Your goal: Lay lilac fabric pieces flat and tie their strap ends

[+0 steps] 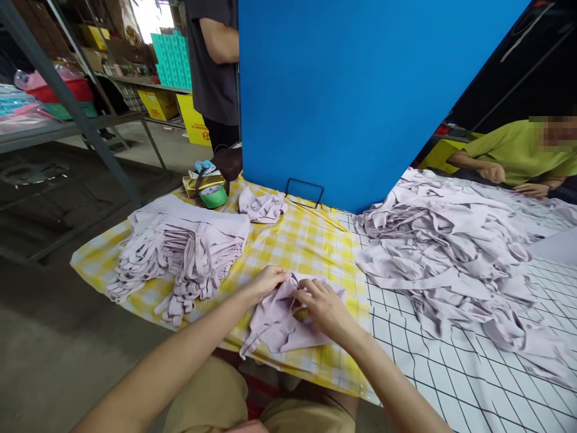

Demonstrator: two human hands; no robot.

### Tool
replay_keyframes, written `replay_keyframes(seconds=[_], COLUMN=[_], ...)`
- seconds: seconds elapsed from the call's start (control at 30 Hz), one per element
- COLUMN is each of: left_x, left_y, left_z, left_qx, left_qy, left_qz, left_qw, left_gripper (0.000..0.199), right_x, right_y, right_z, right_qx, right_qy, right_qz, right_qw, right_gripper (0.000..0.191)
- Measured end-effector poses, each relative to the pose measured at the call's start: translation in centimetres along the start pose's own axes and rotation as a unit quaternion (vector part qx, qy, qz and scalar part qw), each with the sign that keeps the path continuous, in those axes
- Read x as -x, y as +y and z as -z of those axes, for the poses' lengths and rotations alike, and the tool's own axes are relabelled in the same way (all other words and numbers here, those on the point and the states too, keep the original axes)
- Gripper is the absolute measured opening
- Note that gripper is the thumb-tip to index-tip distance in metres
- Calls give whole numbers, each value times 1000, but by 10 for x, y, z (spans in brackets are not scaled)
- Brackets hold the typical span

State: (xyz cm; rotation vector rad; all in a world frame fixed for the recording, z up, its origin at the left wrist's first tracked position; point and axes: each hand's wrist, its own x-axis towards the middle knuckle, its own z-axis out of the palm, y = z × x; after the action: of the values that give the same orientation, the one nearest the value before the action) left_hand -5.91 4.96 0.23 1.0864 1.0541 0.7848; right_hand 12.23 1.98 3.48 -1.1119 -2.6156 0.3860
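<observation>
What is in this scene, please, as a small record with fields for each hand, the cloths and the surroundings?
Left hand: pinches the cloth near its upper edge
Right hand: fingers bent over the same cloth
Cloth: pale lilac, crumpled, on the yellow checked cover
Left side: stack of similar cloths with straps
Right side: loose heap on the white grid cover
Behind: upright blue board
Others: one person in dark top, another in yellow-green

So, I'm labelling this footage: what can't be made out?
Head view: part of the lilac cloth, behind the right hand.
Head view: hand of the standing person, behind the blue panel.
Head view: that person's head, cut off by the top edge.
Head view: lettering on the nearer yellow box, too small.
</observation>
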Motion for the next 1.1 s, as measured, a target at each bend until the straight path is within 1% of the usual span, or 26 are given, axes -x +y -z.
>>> replay_keyframes(seconds=[0.03, 0.07, 0.13, 0.2, 0.23, 0.27, 0.33, 0.37, 0.43, 0.47, 0.53, 0.63, 0.67, 0.73, 0.8, 0.83, 0.9, 0.97, 1.0, 1.03, 1.07, 1.1], left_x=[-2, -4, -7, -8, -8, -7, -6, -6, -7, -8, -9, -1, 5, 20, 35, 41, 47, 47, 46, 45, 43, 43], left_y=[-2, -3, -6, -6, -6, -6, -5, -5, -5, -4, -3, 2, 5, 9, 9, 8, 3, -3, -6, -7, -7, -7], left_z=[0, 0, 1, 2, 2, 2, 1, 1, 1, 1, 2, 1, -2, -10, -20, -26, -33, -35, -34, -32, -29, -26], left_qx=[1, 0, -4, -12, -18, -25, -42, -53, -79, -95, -128, -164, -178, -224, -286, -313, -343, -352, -350, -346, -342, -336], left_qy=[2, 5, 12, 19, 21, 22, 23, 25, 38, 50, 80, 143, 168, 212, 214, 202, 175, 153, 143, 133, 127, 125], left_qz=[2, 3, 1, -6, -9, -11, -14, -14, -17, -20, -33, -65, -91, -168, -237, -248, -218, -169, -144, -122, -105, -92], left_qw=[1000, 1000, 1000, 1000, 1000, 999, 999, 998, 996, 994, 988, 974, 965, 936, 904, 894, 897, 908, 915, 920, 925, 929], left_gripper=[34, 34, 35, 33, 33, 32, 33, 34, 33, 31, 25, 8, 5, 9, 12, 17, 26, 26, 25, 26, 26, 26], right_x=[-2, -5, -12, -22, -28, -34, -47, -53, -61, -63, -63, -58, -57, -55, -56, -56, -58, -61, -63, -65, -68, -71], right_y=[-6, -11, -16, -16, -15, -13, -8, -5, -1, 0, 0, -3, -3, -2, 0, -1, -2, -4, -3, -1, 4, 11], right_z=[-3, -4, -2, 9, 17, 25, 41, 47, 54, 55, 53, 45, 43, 40, 39, 39, 43, 51, 57, 63, 68, 73], right_qx=[44, 62, 54, -12, -67, -133, -253, -270, -227, -185, -113, -70, -58, -42, -42, -49, -67, -98, -129, -175, -237, -303], right_qy=[-32, -54, -68, -70, -78, -87, -95, -92, -90, -94, -104, -86, -76, -60, -57, -63, -85, -98, -101, -98, -78, -40], right_qz=[37, 50, 46, 24, 8, -11, -52, -68, -89, -95, -99, -105, -112, -127, -131, -126, -101, -72, -69, -82, -117, -167], right_qw=[998, 995, 995, 997, 995, 987, 961, 956, 966, 974, 983, 988, 989, 989, 989, 989, 989, 988, 984, 976, 961, 937], right_gripper=[29, 23, 15, 13, 13, 16, 19, 18, 10, 11, 20, 28, 29, 31, 30, 29, 26, 23, 21, 19, 16, 13])
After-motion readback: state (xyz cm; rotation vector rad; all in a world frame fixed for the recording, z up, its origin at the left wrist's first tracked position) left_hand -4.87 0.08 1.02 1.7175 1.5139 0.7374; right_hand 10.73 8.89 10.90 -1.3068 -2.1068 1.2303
